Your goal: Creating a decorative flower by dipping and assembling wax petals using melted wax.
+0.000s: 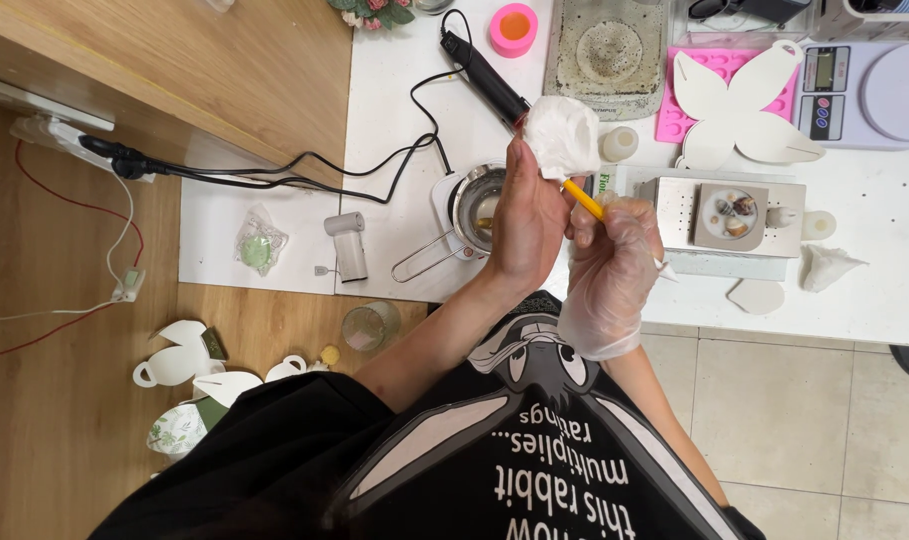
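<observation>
A: What is held?
B: A white tissue wad (562, 135) is pinched by the left hand (527, 225); a yellow stick (582, 199) is gripped in the gloved right hand (610, 262), above the white worktop (874, 290).
A: Containers?
B: A small metal pot (474, 205) with yellowish liquid is seen beside the left hand; a pink cup (513, 29) with orange contents sits at the far edge.

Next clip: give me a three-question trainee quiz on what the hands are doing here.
1. True or false: the right hand wears a clear glove.
2. What does the left hand hold? A) white crumpled wad B) pink cup C) scale
3. What colour is the thin stick gripped by the right hand?

Key: 1 true; 2 A; 3 yellow.
</observation>
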